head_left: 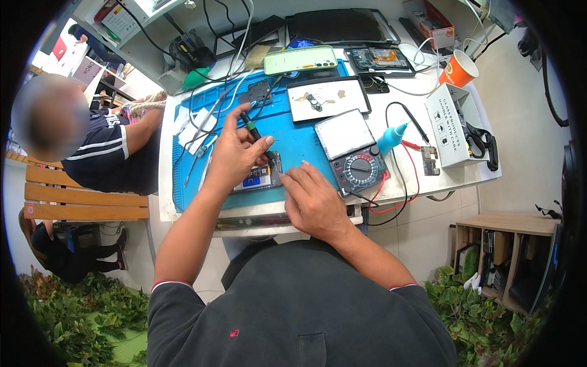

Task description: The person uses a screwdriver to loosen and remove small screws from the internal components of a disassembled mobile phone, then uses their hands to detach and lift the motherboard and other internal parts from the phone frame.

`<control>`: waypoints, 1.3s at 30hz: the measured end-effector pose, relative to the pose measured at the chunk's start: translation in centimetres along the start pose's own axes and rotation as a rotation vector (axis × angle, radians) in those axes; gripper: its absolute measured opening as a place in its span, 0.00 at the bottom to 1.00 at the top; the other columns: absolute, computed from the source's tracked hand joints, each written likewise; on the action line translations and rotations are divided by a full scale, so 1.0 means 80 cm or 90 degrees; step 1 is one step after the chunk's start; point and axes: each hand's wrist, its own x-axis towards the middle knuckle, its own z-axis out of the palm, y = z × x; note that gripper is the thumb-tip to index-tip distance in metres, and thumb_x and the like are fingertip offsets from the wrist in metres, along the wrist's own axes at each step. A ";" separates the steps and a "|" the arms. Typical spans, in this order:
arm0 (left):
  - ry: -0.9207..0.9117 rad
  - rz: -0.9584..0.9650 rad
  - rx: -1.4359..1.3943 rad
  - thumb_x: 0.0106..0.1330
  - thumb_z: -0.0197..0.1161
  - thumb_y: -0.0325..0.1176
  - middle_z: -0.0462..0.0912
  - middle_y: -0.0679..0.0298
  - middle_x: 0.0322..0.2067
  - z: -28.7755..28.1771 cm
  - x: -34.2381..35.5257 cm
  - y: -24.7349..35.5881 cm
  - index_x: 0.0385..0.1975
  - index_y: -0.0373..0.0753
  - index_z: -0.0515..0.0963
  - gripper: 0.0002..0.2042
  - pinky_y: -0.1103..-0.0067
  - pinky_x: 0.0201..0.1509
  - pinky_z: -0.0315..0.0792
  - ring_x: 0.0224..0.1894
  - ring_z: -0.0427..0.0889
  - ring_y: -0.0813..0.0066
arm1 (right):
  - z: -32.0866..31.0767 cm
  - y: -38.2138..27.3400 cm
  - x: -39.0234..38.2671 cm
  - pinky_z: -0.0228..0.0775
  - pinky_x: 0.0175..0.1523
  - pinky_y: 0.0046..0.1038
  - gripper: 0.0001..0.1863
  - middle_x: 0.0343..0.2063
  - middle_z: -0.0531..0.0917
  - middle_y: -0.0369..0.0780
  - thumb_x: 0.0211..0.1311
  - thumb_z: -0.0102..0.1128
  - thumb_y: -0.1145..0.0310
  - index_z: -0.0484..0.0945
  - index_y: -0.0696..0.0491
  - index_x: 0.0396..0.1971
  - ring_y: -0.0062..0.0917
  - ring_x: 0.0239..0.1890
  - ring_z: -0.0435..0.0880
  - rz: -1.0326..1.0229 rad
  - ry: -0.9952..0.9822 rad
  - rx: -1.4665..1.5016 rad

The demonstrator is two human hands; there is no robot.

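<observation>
While I follow this from afar through the head view, I take the opened phone point(266, 175) lying on the blue mat point(295, 140) as the middle of my dial. At ten o'clock the left hand point(233, 153) is wrapped around a green-banded screwdriver point(250, 126), its handle leaning towards eleven and its lower end slanting down over the phone; whether the tip touches, I cannot tell. At four o'clock the right hand point(312, 200) has its fingers drawn narrow beside the phone's edge, and I cannot tell whether they pinch anything small. To do this well, I would stand the shaft squarer to the part beneath, press lightly, and let the right fingertips brace the edge outside the tip's path, so that any slip misses the blue-labelled block point(252, 181) towards seven o'clock; the multimeter point(359, 169) sits apart at three o'clock
</observation>
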 end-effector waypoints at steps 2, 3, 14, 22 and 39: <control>0.008 0.001 -0.011 0.78 0.79 0.27 0.88 0.60 0.34 0.001 -0.002 -0.001 0.85 0.36 0.57 0.43 0.79 0.33 0.84 0.30 0.90 0.76 | 0.000 -0.003 0.001 0.78 0.75 0.49 0.22 0.54 0.85 0.51 0.67 0.72 0.75 0.85 0.67 0.59 0.48 0.64 0.84 0.013 -0.001 -0.013; 0.011 0.007 -0.012 0.78 0.79 0.27 0.89 0.60 0.35 0.001 -0.003 -0.001 0.85 0.37 0.57 0.43 0.79 0.33 0.84 0.30 0.90 0.76 | -0.001 -0.004 0.002 0.79 0.74 0.48 0.22 0.54 0.85 0.51 0.68 0.72 0.75 0.85 0.67 0.59 0.48 0.64 0.83 0.019 -0.005 -0.012; 0.063 0.405 0.152 0.73 0.81 0.21 0.91 0.59 0.41 0.011 -0.037 -0.034 0.82 0.39 0.61 0.42 0.77 0.43 0.91 0.42 0.96 0.73 | 0.001 -0.004 0.003 0.79 0.73 0.47 0.21 0.54 0.85 0.51 0.68 0.72 0.75 0.87 0.68 0.58 0.49 0.63 0.83 0.009 -0.007 -0.024; 0.018 0.667 0.333 0.66 0.87 0.22 0.94 0.54 0.44 0.003 -0.042 -0.024 0.73 0.43 0.69 0.40 0.69 0.40 0.92 0.42 0.99 0.59 | 0.004 0.000 -0.001 0.78 0.76 0.50 0.22 0.52 0.85 0.50 0.62 0.73 0.77 0.87 0.66 0.56 0.49 0.63 0.84 -0.008 0.016 -0.021; -0.277 0.369 0.615 0.67 0.83 0.30 0.94 0.63 0.40 -0.038 -0.026 0.115 0.50 0.46 0.92 0.13 0.65 0.41 0.86 0.39 0.94 0.55 | 0.001 0.003 -0.005 0.77 0.80 0.56 0.21 0.48 0.85 0.46 0.58 0.74 0.77 0.89 0.62 0.54 0.46 0.61 0.85 -0.033 -0.001 0.000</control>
